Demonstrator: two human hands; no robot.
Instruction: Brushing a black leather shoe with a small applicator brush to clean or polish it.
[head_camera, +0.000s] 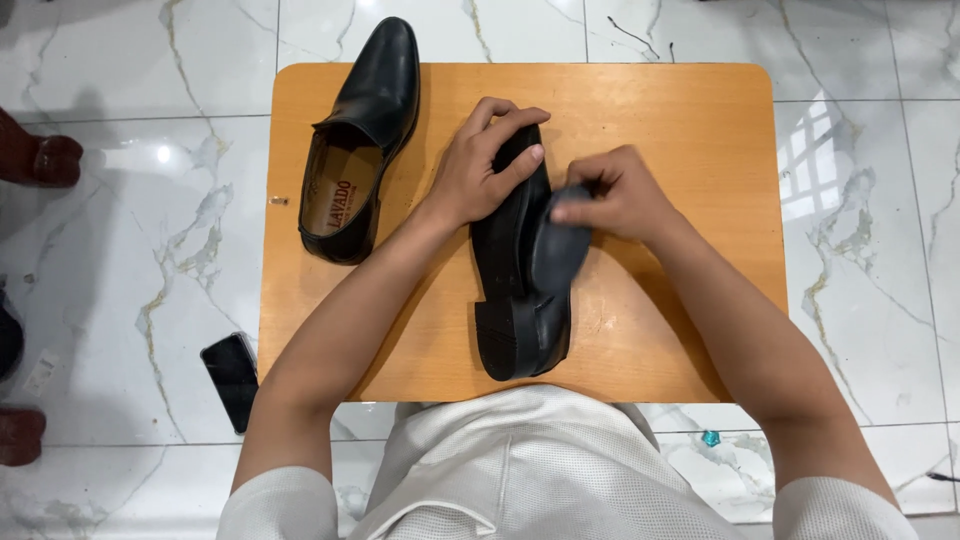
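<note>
Two hands on one black shoe (508, 300) lying sideways on the table (680, 150): my left hand (480, 170) clasps its toe, right hand (615, 195) pinches a soft dark cloth (560, 250) against it; stiff, smooth leather, I judge

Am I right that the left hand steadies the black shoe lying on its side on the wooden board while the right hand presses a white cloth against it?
Not quite: in the head view the cloth is dark, not white. The rest holds: the left hand steadies the black shoe lying on its side on the wooden board, and the right hand presses the cloth against it.
</note>
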